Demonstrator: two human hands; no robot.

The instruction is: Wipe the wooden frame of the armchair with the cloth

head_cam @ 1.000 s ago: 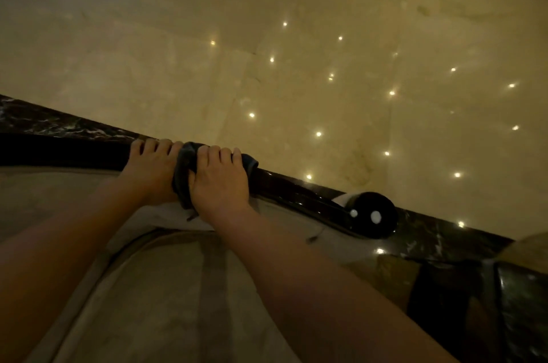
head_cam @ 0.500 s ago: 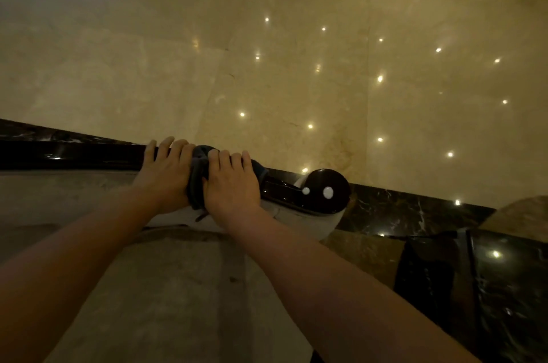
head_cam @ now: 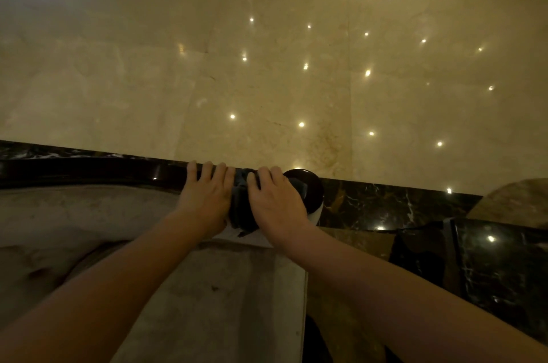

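The armchair's dark glossy wooden frame runs as a rail across the picture and ends on the right in a round scroll. A dark cloth is wrapped over the rail just left of that scroll. My right hand presses down on the cloth, its fingers curled over the rail beside the scroll. My left hand lies flat on the rail against the cloth's left edge, fingers over the top. Most of the cloth is hidden under my hands.
Pale upholstery of the chair back and seat fills the lower left. Beyond the rail lies a polished beige marble floor with a dark marble border and light reflections.
Both hands have slid the cloth to the right along the rail, from well short of the scroll to right against it. The camera has followed rightward.
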